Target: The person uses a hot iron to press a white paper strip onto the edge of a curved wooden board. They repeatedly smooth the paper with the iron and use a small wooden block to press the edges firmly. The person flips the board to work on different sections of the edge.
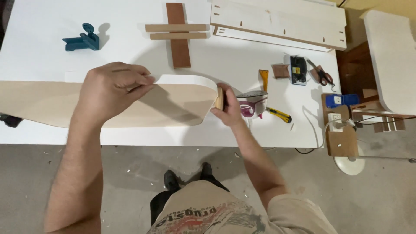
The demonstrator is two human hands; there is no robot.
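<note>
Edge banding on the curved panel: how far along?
Done: white banding already follows the curved panel's rounded end. In hand: right hand presses a small wood block against that end, while left hand pinches the strip on the top edge. The iron sits beside it. Left: apparently the straight run leftwards; trimming not visible.

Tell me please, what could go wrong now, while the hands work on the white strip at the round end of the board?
1. The left hand pinches the white edge strip loosely above the board; it may shift off line or lift.
2. The right hand presses a small wood block on the curved end; it might slip off.
3. The iron stands right beside that hand, so a slip could mean a burn if it is hot.
</note>
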